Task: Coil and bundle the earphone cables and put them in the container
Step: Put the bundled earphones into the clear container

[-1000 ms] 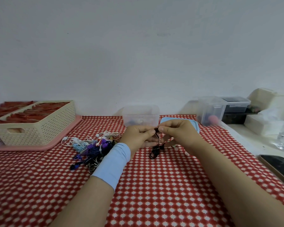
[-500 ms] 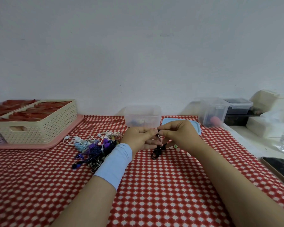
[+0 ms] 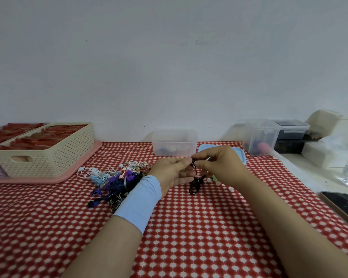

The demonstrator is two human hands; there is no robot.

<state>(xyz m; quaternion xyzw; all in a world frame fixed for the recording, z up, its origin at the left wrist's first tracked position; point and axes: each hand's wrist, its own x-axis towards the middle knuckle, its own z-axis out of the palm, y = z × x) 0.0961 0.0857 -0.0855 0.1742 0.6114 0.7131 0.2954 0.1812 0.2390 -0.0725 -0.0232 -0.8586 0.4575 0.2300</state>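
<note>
two hands meet over the middle of the red and white checked tablecloth (image 3: 189,227), both raised a little above it with the forearms reaching in from the near edge. the left hand (image 3: 173,173), with one pale blue wristband (image 3: 139,199) on its wrist, pinches the top of one black earphone cable (image 3: 195,184) between thumb and forefinger, its other fingers loosely curled below. the right hand (image 3: 219,167) pinches the same spot from the other side, knuckles up, fingertips touching those of the left. the rest of the cable hangs from the pinch in a small loose coil; whether it touches the cloth i cannot tell. one tangled pile of earphones (image 3: 117,179), white, purple, blue and black, lies just left of the left wrist. one clear container (image 3: 174,142) stands open on the far side just beyond the hands, with a few blurred items inside, and one blue lid (image 3: 240,154) lies to its right. a few small ear tips (image 3: 209,179) lie near the right hand. far left, one cream basket (image 3: 48,157) sits on one pink tray (image 3: 74,173). one dark phone (image 3: 344,205) lies at the right edge.
</note>
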